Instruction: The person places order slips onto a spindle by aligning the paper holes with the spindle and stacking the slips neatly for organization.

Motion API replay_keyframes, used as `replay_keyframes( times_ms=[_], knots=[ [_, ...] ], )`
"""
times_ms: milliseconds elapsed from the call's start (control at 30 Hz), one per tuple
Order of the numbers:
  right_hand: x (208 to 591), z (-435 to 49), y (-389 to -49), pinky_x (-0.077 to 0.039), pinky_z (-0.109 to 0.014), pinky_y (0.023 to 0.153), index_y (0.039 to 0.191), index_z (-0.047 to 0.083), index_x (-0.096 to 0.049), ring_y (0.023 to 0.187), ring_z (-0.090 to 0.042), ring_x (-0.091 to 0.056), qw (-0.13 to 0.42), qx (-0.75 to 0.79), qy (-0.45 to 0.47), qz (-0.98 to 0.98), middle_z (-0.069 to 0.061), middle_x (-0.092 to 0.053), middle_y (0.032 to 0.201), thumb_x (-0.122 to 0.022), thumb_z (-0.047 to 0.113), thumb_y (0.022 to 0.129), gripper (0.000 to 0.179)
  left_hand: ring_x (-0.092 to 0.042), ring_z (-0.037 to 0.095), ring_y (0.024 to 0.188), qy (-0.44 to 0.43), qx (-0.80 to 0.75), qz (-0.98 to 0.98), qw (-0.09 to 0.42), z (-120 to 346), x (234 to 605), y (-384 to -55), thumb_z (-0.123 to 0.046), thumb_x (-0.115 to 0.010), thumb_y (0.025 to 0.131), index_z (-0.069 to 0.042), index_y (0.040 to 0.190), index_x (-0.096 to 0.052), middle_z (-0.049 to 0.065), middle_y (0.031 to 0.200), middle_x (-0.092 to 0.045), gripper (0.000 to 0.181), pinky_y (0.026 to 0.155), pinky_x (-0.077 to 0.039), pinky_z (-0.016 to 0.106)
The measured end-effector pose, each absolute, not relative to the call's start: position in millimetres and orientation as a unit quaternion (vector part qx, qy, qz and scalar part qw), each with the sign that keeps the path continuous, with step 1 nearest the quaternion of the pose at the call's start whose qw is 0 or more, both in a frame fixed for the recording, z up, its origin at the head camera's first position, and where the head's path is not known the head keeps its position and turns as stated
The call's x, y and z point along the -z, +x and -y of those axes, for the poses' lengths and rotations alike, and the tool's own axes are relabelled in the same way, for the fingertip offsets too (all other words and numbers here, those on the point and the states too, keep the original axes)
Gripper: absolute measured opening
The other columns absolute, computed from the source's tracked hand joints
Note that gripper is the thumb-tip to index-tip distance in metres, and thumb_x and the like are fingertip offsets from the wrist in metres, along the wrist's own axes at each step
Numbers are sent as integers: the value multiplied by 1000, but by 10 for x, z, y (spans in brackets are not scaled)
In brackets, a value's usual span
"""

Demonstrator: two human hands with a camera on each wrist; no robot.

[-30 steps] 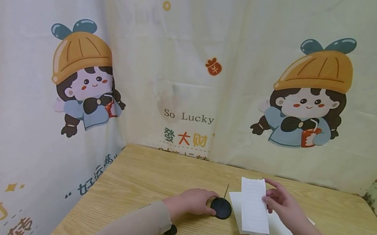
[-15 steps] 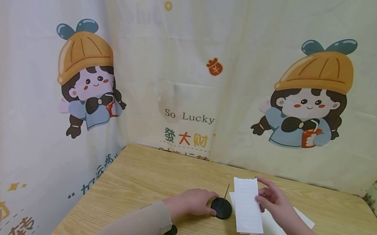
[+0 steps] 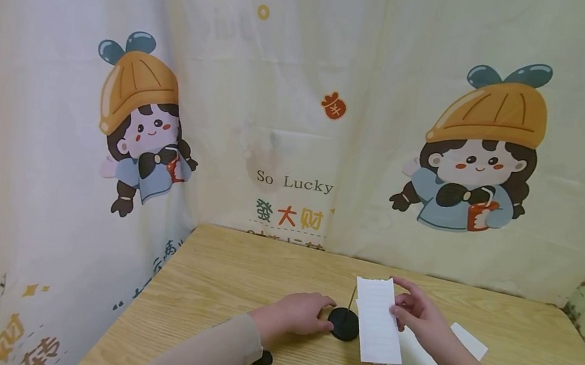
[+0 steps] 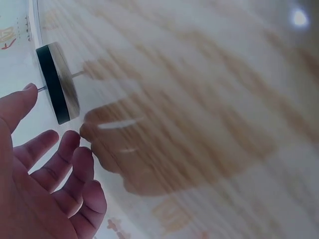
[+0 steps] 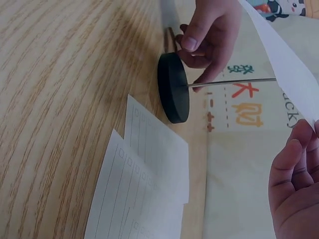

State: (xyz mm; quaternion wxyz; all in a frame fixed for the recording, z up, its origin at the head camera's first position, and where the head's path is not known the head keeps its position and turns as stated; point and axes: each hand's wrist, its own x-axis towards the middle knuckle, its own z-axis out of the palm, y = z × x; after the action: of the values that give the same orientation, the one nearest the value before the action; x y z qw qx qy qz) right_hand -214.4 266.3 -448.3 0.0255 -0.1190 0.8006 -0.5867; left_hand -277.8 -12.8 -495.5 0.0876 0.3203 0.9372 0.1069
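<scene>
While the left hand (image 3: 301,313) rests with relaxed fingers against the black round base (image 3: 344,324) of the upright spike (image 3: 351,297), the right hand (image 3: 414,314) pinches a paper slip (image 3: 377,320) lengthwise, held just right of the spike's tip.

Left hand (image 3: 301,313) flat, right hand (image 3: 416,314) pinching.

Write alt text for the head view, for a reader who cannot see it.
A right hand holds a paper slip upright beside a spike on a round black base, which the left hand touches. More slips lie on the wooden table.
</scene>
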Motion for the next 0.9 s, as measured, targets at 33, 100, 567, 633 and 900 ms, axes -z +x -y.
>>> replay_keyframes(
  times_ms=[33, 100, 567, 633, 900],
  knots=[
    [4485, -2662, -2144, -52, -32, 67, 150, 3, -30, 73, -21, -57, 26, 587, -118, -801, -19, -56, 104, -62, 5, 97, 62, -57, 5, 95, 322, -108, -937, 85, 133, 4954, -2779, -49, -65, 93, -25, 138, -56, -10, 107, -62, 52, 86, -48, 28],
    [4483, -2659, -2142, -52, -32, 67, 150, 4, -30, 73, -22, -57, 26, 585, -116, -803, -19, -55, 103, -61, 5, 97, 62, -55, 4, 88, 324, -108, -936, 83, 143, 4958, -2781, -50, -64, 93, -25, 138, -56, -11, 99, -60, 52, 83, -48, 28],
    [4479, -2636, -2120, -52, -31, 68, 150, 7, -33, 73, -23, -57, 29, 589, -108, -800, -18, -55, 103, -62, 6, 97, 60, -54, 3, 82, 327, -142, -933, 59, 191, 4836, -2716, -46, -61, 97, -23, 134, -60, -12, 94, -58, 43, 72, -47, 25],
    [4486, -2630, -2122, -52, -31, 68, 150, 6, -33, 72, -24, -57, 28, 589, -106, -800, -19, -55, 102, -62, 5, 97, 60, -56, 3, 86, 321, -152, -934, 50, 190, 4807, -2712, -47, -60, 97, -25, 133, -60, -11, 99, -60, 42, 74, -48, 26],
    [4510, -2588, -2128, -53, -31, 69, 150, 9, -33, 73, -24, -57, 32, 583, -94, -807, -17, -55, 103, -62, 8, 98, 60, -52, 3, 80, 270, -272, -923, 19, 136, 4630, -2644, -45, -56, 100, -25, 127, -64, -16, 100, -58, 35, 68, -45, 25]
  ],
)
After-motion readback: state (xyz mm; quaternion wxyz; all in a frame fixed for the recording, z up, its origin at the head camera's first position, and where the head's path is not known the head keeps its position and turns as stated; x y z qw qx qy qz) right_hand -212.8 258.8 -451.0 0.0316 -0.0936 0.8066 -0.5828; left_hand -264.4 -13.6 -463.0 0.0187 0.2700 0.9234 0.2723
